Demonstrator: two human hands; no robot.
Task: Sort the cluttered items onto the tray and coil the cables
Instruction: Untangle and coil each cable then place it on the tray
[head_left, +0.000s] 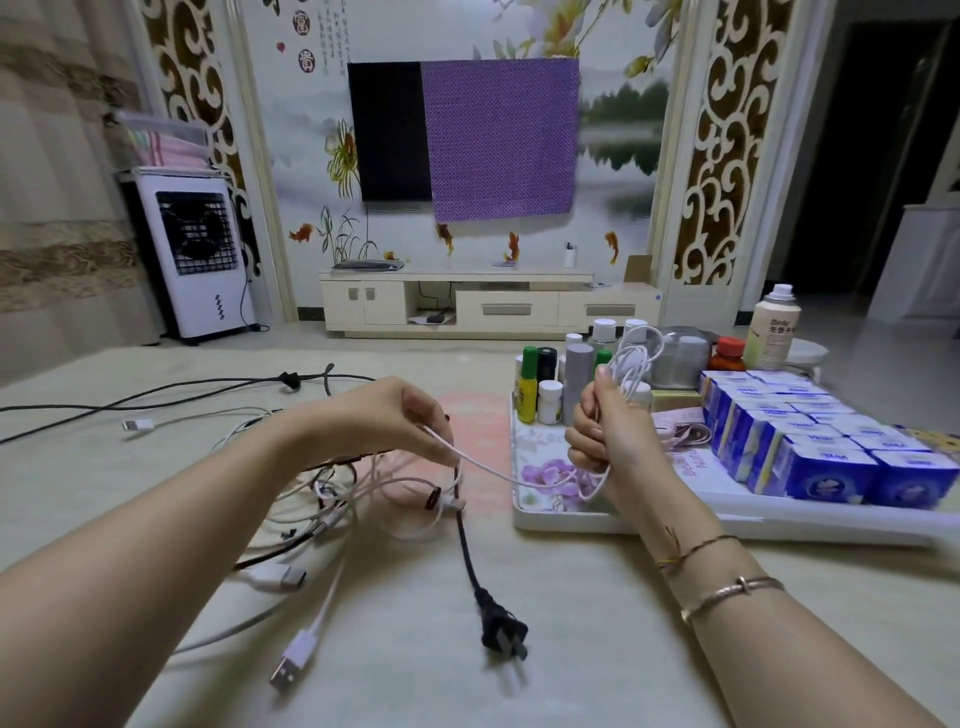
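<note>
- Living-room setting: a pale table fills the foreground, with a low TV cabinet and a wall television half draped in purple cloth behind it.
- At the table's right edge sits a white floral tray, already holding small bottles along its far edge and rows of blue-and-white boxes along its right side, so the sorting looks mostly done.
- Right hand is raised above the tray's near-left corner, fingers curled round a bundle of loops of the white cable; the loops stand up above the fist, likely to keep the coil tidy as more is added.
- Left hand pinches the same cable's free run over the middle of the table, and the strand hangs in a shallow curve between the two hands. I judge it is guiding and tensioning the slack for the next wrap.
- Under the left hand lies a tangled heap of cables, not yet coiled, trailing toward the table's left edge.
- A black power cord runs toward the near edge, ending in a two-pin plug; a white USB plug lies just left of it.
- Snagging the heap while drawing the strand seems the main risk.
</note>
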